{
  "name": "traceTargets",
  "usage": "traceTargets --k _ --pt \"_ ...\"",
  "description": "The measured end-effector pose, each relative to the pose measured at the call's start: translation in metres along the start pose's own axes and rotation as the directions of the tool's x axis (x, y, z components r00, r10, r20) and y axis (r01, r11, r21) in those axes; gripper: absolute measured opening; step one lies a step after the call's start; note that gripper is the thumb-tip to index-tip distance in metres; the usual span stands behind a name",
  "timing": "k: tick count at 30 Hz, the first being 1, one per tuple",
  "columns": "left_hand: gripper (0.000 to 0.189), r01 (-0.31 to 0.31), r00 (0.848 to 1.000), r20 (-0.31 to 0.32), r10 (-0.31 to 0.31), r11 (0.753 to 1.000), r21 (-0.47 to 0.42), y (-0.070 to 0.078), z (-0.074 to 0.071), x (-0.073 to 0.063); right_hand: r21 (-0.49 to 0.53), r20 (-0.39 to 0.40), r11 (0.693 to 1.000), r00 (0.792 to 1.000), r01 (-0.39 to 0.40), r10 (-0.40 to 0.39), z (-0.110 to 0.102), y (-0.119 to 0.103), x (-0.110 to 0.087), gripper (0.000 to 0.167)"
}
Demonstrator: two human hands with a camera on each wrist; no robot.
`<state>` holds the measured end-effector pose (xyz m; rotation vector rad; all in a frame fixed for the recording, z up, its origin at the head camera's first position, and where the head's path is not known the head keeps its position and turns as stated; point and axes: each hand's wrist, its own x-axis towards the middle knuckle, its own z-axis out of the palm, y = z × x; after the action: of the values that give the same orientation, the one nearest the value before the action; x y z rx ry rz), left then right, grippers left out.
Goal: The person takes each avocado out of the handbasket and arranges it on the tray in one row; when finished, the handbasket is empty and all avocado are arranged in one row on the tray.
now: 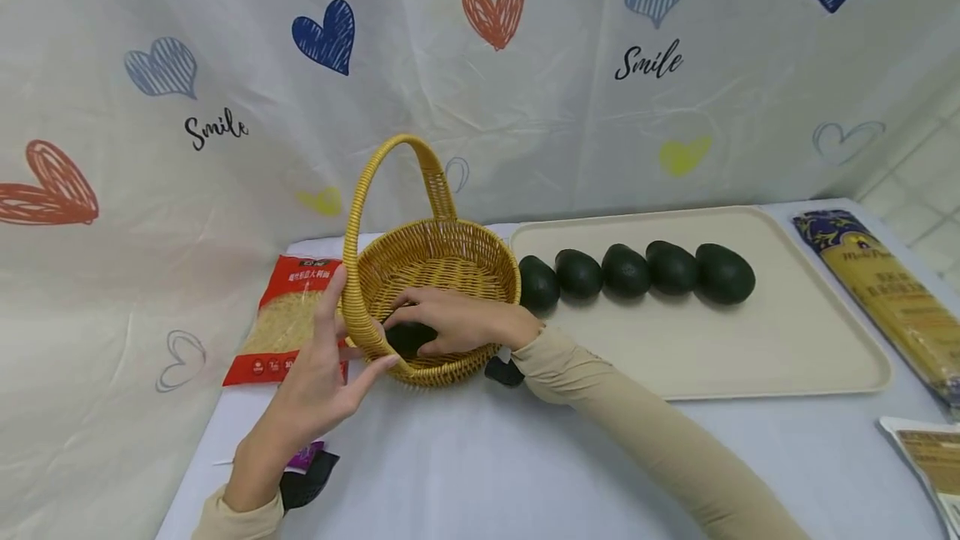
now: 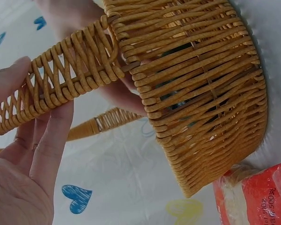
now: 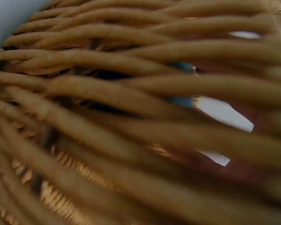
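Note:
A yellow wicker basket [image 1: 468, 244] with a tall arched handle stands on the table. My left hand [image 1: 318, 373] holds the handle near its base, the thumb on one side and fingers [image 2: 51, 150] behind the weave. Inside the basket, my right hand [image 1: 457, 322] curls its fingers over a dark green avocado [image 1: 408, 340] low against the near left wall. Woven strands fill most of the right wrist view and hide much of that hand there. Several more avocados [image 1: 626, 272] lie in a row on the beige tray [image 1: 780, 348], right of the basket.
A red bag of pasta [image 1: 281, 319] lies left of the basket. Beyond the tray's right edge is a long yellow pasta pack [image 1: 885, 290], with another packet [image 1: 930, 465] nearer the front. A white curtain [image 1: 555, 140] with hearts hangs behind the table.

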<state>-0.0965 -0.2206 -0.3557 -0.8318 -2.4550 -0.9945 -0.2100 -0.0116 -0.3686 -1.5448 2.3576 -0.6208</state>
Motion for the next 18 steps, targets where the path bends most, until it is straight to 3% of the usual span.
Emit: traceTargets --k 4,8,12,18 --pt "0.130 0.007 1.000 0.000 -0.007 1.000 0.013 0.000 -0.001 0.001 -0.056 0.040 0.998 0.999 0.019 -0.017 0.005 0.003 0.010 0.047" --pt "0.129 0.015 1.000 0.002 -0.015 1.000 0.019 0.000 0.000 0.000 -0.046 0.047 0.999 0.999 -0.003 0.006 0.005 0.004 0.006 0.044" --pt "0.130 0.027 1.000 0.005 -0.027 0.999 0.029 0.001 0.001 0.001 -0.040 0.045 0.993 0.993 -0.109 0.111 -0.007 0.010 -0.010 0.048" --pt "0.131 0.022 1.000 -0.002 -0.022 1.000 0.014 0.001 0.001 0.001 -0.066 0.080 0.958 0.956 -0.277 0.282 -0.027 0.018 -0.027 0.059"
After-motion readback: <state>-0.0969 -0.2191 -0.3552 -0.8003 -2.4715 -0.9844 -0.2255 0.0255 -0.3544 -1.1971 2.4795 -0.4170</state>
